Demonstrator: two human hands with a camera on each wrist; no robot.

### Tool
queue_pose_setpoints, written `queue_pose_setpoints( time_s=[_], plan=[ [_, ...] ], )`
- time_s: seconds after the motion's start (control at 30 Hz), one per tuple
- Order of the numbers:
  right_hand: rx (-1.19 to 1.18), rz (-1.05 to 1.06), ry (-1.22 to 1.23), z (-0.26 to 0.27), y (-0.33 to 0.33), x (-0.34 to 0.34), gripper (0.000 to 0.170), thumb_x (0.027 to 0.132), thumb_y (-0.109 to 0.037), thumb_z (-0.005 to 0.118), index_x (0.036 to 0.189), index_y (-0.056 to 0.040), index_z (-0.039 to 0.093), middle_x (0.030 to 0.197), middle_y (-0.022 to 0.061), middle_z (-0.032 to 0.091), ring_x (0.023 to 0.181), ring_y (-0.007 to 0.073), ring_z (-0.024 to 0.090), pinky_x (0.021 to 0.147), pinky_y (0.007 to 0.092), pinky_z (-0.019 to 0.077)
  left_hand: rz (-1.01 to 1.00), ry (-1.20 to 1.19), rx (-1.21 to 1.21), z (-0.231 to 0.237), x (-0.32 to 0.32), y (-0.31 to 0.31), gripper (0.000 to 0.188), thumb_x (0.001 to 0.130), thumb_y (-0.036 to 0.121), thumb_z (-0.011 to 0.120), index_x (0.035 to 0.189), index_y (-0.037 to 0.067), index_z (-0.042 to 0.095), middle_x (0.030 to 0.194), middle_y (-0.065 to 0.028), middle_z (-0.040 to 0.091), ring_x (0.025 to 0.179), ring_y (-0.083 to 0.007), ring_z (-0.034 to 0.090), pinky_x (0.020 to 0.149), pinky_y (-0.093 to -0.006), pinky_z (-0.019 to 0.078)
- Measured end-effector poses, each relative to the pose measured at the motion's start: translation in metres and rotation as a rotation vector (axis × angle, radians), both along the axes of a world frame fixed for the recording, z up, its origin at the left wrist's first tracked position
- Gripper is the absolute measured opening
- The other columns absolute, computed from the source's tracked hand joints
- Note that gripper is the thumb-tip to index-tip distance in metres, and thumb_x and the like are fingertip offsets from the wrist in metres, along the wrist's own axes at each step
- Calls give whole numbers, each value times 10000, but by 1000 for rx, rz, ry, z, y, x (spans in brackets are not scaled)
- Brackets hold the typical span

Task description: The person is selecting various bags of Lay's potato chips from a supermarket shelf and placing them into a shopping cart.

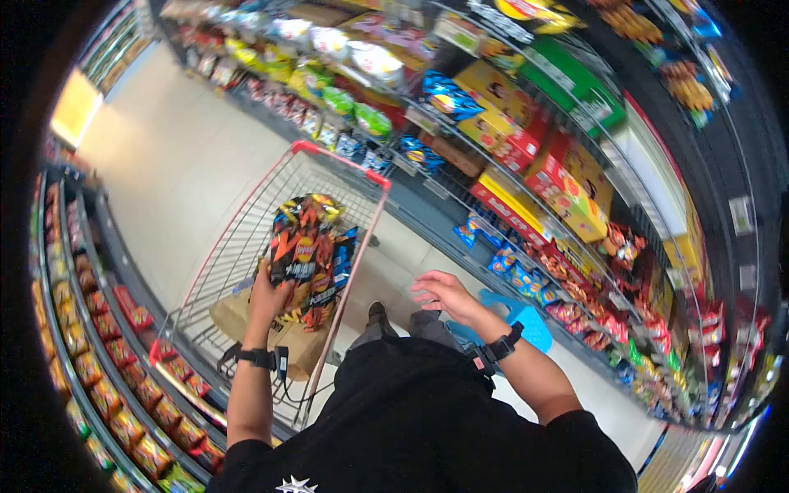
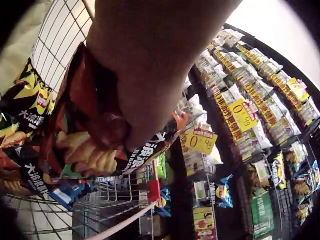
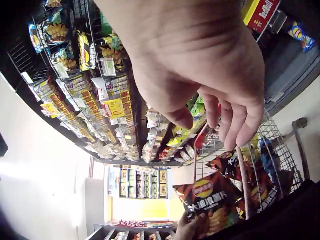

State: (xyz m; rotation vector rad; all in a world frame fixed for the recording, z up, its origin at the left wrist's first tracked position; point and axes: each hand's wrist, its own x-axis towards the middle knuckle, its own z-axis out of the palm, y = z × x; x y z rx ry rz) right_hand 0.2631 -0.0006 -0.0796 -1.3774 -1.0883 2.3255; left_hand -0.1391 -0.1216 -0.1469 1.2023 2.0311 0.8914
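Note:
My left hand (image 1: 267, 297) grips a dark bag of potato chips (image 1: 302, 251) with orange and black printing, above the shopping cart (image 1: 380, 178). In the left wrist view the chip bag (image 2: 82, 155) hangs from the fingers, its front showing a picture of chips. More chip bags (image 2: 37, 107) lie in the cart below, some black and orange, one blue. Brown cardboard (image 1: 300, 349) is at the cart's near end. My right hand (image 1: 448, 294) is held in the air right of the cart, holding nothing, fingers loosely bent in the right wrist view.
Shelves of snack bags (image 1: 374, 62) run along the right of the aisle, with yellow and red boxes (image 1: 567, 185) among them. A lower rack of packets (image 1: 107, 370) stands at the left. A light blue stool (image 1: 526, 324) is by my right side. Tiled floor (image 1: 168, 164) stretches ahead.

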Motion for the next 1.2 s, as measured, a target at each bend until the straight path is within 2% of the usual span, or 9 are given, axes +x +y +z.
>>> queue_pose_setpoints(
  time_s=[0.07,0.1,0.13,0.27,0.43,0.53,0.8,1.07,1.2],
  plan=[
    [25,-58,-35,0,8,5,400,935,-297,575,1242,-52,501,1164,87,613,1017,202,620,822,359,502,-56,-100,-79,-54,-11,2,638,763,110,702,1321,35,401,1071,-176,643,986,-262,633,836,-351,487],
    [27,-58,-22,0,14,9,386,936,-297,573,1232,-58,509,1165,83,613,1015,197,618,830,362,498,83,-283,-349,15,26,18,690,767,78,695,1359,25,345,1099,-188,617,1024,-272,614,859,-356,485],
    [32,-67,-9,0,19,15,373,937,-298,571,1223,-64,517,1166,79,612,1013,193,616,837,366,494,-100,-174,-73,-72,-5,7,731,778,57,684,1386,-7,283,1146,-198,578,1030,-277,597,864,-353,488],
    [54,-222,-28,2,29,54,349,937,-296,572,1204,-74,532,1154,71,614,1000,185,616,847,370,489,-168,108,27,-92,22,57,605,789,40,672,1321,-47,397,1200,-180,533,1077,-264,552,918,-345,457],
    [2,-431,-47,-2,21,110,330,938,-286,571,1195,-81,545,1119,56,622,964,175,623,835,361,491,-310,-96,177,-38,102,125,481,814,52,638,1254,-37,465,1138,-139,536,1044,-223,544,912,-335,434],
    [13,-513,-39,-2,17,143,320,937,-280,572,1195,-91,550,1112,49,632,936,167,631,816,348,492,-408,-121,175,-45,141,163,396,812,36,613,1195,-10,525,1113,-126,557,1032,-216,558,885,-320,447],
    [30,-739,14,-6,19,249,291,920,-258,588,1159,-94,567,1103,48,648,912,163,635,782,332,488,-804,-254,-24,-9,332,250,328,835,33,628,1157,53,572,1069,-53,630,958,-159,620,807,-288,495],
    [49,-1023,157,-33,39,374,226,921,-211,575,1123,-108,581,1068,50,658,885,164,641,747,309,475,-1031,-138,-156,40,535,304,344,813,105,682,1132,21,581,1077,-111,651,987,-203,639,797,-310,516],
    [59,-1150,243,-49,37,415,208,931,-217,560,1114,-120,584,1066,46,664,905,159,638,761,303,472,-1075,-89,-225,9,605,332,380,811,149,694,1148,9,586,1090,-127,652,1015,-217,632,822,-331,514]
  ],
)
